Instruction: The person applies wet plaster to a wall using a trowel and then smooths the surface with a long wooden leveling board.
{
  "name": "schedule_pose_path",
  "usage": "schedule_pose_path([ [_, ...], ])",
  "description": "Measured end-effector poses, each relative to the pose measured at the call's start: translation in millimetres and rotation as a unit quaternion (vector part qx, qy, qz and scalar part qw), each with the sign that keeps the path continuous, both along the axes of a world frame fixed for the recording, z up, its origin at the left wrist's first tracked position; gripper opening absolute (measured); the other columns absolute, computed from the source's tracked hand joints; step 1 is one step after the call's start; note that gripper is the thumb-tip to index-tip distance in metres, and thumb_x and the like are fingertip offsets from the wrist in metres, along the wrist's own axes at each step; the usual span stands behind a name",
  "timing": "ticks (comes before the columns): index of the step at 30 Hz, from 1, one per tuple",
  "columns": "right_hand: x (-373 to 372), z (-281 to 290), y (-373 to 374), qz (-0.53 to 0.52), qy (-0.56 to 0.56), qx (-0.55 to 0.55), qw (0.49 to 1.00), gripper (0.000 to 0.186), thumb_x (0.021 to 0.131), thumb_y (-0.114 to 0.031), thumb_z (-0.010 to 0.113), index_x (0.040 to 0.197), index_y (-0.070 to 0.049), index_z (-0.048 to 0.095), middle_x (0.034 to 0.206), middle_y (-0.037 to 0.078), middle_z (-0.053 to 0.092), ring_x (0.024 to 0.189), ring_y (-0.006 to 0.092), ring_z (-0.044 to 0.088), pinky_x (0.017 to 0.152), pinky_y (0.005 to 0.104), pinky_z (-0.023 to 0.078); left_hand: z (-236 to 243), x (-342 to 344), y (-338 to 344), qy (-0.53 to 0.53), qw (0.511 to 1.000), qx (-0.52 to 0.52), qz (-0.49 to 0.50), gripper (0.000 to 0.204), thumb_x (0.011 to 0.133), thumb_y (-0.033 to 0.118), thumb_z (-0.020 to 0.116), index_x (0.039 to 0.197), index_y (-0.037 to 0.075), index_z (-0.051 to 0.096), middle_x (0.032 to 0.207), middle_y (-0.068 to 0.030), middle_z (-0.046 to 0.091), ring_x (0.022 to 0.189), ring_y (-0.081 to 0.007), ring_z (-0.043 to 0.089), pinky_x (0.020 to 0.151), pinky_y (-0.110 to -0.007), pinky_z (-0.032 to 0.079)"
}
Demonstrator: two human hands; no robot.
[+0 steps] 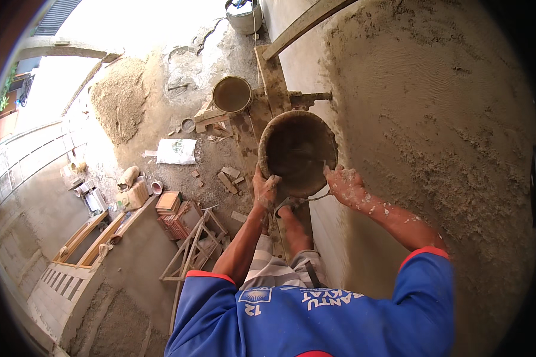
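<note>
A mortar-crusted bucket point(295, 146) with wet grey mix inside is held above a narrow plank scaffold point(244, 137). My left hand point(265, 187) grips its lower left rim, thumb over the edge. My right hand point(342, 184), spattered with mortar, grips the lower right rim; something small and pale shows at its fingertips, too small to name. The bucket's wire handle point(312, 197) hangs down on the near side, below my hands. My legs and one foot show under it on the boards.
Freshly plastered wall point(435, 119) rises on the right. Another bucket point(231, 95) sits on the scaffold ahead. Far below are a sand pile point(119, 101), a white sack point(175, 152), stacked tiles point(181, 220), a wooden frame point(190, 262) and scattered offcuts. A grey container point(244, 21) stands at top.
</note>
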State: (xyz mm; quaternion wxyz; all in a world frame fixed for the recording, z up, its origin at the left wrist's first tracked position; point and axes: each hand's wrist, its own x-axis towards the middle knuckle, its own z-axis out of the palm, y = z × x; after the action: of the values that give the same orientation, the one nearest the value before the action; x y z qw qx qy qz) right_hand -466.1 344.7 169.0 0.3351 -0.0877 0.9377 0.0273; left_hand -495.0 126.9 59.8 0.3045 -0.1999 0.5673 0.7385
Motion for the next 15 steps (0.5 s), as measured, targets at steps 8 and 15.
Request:
schedule_pose_path([
  [8,-33.0,-80.0,21.7,-0.089,-0.105,-0.001,0.990,0.035,0.078,-0.009,0.057,0.113,-0.007,0.054,0.086,0.019,0.064,0.087,0.0308,0.064,0.072,0.0385,0.053,-158.4,-14.2,9.7,0.031,0.999,0.032,0.011,0.060,0.067,-0.006,0.054,0.125,0.001,0.043,0.097,-0.0085,0.059,0.083,-0.0171,0.058,0.071,-0.028,0.051],
  [15,-165.0,-205.1,-40.9,-0.332,-0.071,-0.376,0.863,0.041,0.078,-0.016,0.063,0.114,0.000,0.052,0.087,0.014,0.062,0.053,0.0143,0.059,0.051,0.0311,0.049,-320.6,-7.6,-0.6,0.045,0.996,-0.074,0.037,0.050,0.073,-0.002,0.055,0.121,0.004,0.045,0.087,-0.0078,0.060,0.068,-0.0160,0.059,0.058,-0.030,0.052],
])
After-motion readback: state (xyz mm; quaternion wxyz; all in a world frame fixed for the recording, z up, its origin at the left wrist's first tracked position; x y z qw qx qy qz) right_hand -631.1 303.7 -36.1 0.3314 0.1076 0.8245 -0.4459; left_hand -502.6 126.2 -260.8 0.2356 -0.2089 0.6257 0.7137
